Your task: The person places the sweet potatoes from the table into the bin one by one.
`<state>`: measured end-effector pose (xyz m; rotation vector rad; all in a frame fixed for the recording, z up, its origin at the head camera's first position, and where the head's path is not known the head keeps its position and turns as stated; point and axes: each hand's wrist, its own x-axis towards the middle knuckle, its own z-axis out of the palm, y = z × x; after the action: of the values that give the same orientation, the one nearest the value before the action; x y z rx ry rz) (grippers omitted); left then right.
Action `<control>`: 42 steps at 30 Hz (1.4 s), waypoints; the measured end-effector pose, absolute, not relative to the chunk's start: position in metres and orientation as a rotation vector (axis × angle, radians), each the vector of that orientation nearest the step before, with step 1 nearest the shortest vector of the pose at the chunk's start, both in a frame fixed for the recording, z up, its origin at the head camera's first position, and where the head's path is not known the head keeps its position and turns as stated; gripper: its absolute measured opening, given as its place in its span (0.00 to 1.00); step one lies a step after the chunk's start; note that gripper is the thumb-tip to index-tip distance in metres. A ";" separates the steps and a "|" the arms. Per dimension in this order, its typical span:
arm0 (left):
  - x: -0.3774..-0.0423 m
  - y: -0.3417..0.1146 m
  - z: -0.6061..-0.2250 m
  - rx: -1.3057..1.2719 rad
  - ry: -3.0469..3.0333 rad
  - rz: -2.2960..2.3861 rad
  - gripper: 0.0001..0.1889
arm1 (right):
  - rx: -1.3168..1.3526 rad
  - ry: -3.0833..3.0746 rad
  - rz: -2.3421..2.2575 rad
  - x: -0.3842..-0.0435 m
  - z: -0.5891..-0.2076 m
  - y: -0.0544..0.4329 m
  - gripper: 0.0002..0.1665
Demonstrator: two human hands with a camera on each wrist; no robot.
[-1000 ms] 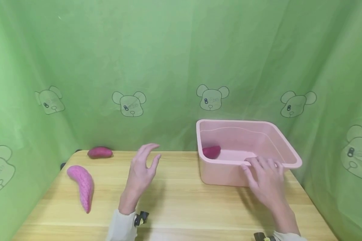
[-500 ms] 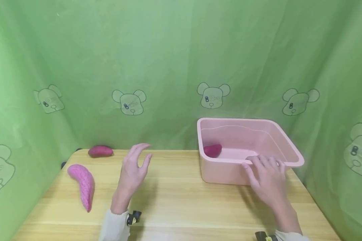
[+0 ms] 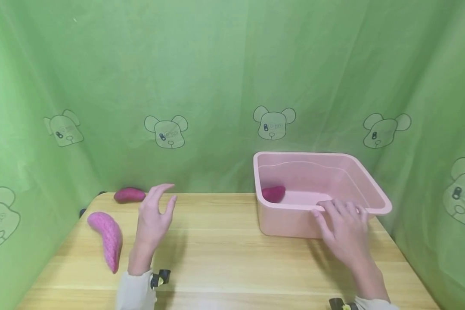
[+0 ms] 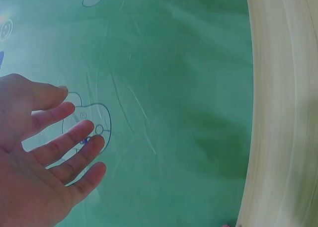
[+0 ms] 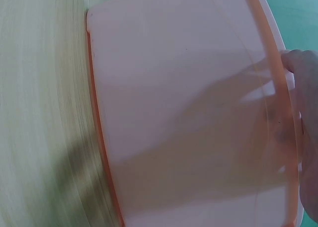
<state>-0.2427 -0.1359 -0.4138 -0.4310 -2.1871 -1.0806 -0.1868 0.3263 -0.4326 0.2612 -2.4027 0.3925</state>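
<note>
My right hand (image 3: pixel 345 234) grips the near rim of a pink plastic tub (image 3: pixel 286 221), with the fingers over the edge and the thumb outside. In the right wrist view, the tub's side wall (image 5: pixel 179 88) fills most of the picture. A dark purple-red sweet potato (image 3: pixel 273 194) lies inside the tub at its left. Another dark sweet potato (image 3: pixel 129 195) rests at the table's far left edge, just beyond the fingers of my left hand (image 3: pixel 151 221). That hand is in the air, fingers apart and holding nothing. Left of it lies a larger, curved, lighter pink sweet potato (image 3: pixel 109 241).
The light wooden table (image 3: pixel 224 262) extends between the tub and my left hand. A green curtain (image 3: pixel 217 86) printed with bear faces hangs behind and on both sides. Each wrist wears a dark strap mount (image 3: pixel 160 279).
My left hand has moved left across the table, from the middle towards the two sweet potatoes. My right hand stays on the tub's rim, and the tub has kept its place.
</note>
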 end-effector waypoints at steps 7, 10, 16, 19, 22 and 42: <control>-0.240 -0.147 -0.414 -0.384 -2.188 -1.069 0.17 | 0.271 -2.401 0.399 -0.186 -0.431 0.325 0.17; -0.241 -0.152 -0.414 -0.366 -2.188 -1.058 0.17 | 0.270 -2.402 0.399 -0.186 -0.432 0.325 0.17; -0.243 -0.162 -0.412 -0.345 -2.168 -1.047 0.17 | 0.265 -2.411 0.398 -0.189 -0.430 0.326 0.19; -0.244 -0.165 -0.413 -0.336 -2.165 -1.052 0.17 | 0.264 -2.409 0.393 -0.190 -0.430 0.328 0.19; -0.243 -0.168 -0.414 -0.328 -2.162 -1.053 0.17 | 0.265 -2.412 0.399 -0.189 -0.430 0.328 0.19; -0.241 -0.200 -0.417 -0.146 -2.227 -1.065 0.15 | 0.258 -2.430 0.418 -0.189 -0.433 0.326 0.18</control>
<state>-0.2415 -0.2000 -0.4171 -0.1455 -2.2269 -1.0651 -0.1888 0.3263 -0.4330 0.2579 -2.4297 0.4179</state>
